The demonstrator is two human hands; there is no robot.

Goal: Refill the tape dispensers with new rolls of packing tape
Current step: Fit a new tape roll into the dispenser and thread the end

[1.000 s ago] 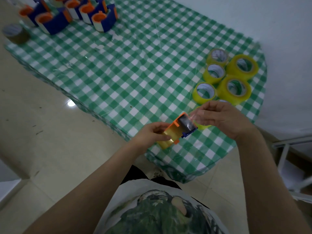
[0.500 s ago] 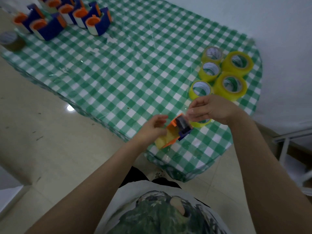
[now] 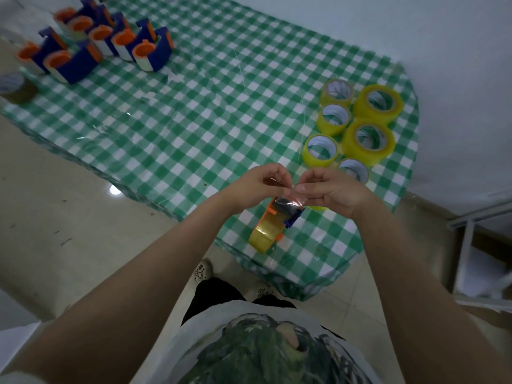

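Sitting just below both hands, the orange-and-blue plastic tape dispenser [image 3: 279, 217], loaded with a yellowish roll, is at the near edge of the table; whether it rests on the cloth or hangs from the tape cannot be told. A clear strip of tape [image 3: 294, 195] runs up from its blue front end. The left hand [image 3: 256, 187] pinches the clear strip of tape between curled thumb and fingertips, and the right hand [image 3: 333, 189] pinches it just beside, fingers curled the same way. Six yellow packing tape rolls [image 3: 368, 141] stand clustered near the right hand. Well apart, at the far left, a group of blue-and-orange dispensers [image 3: 149, 51] stands on the green-and-white checked tablecloth [image 3: 194, 120], with a brown tape roll [image 3: 16, 88] at the left edge.
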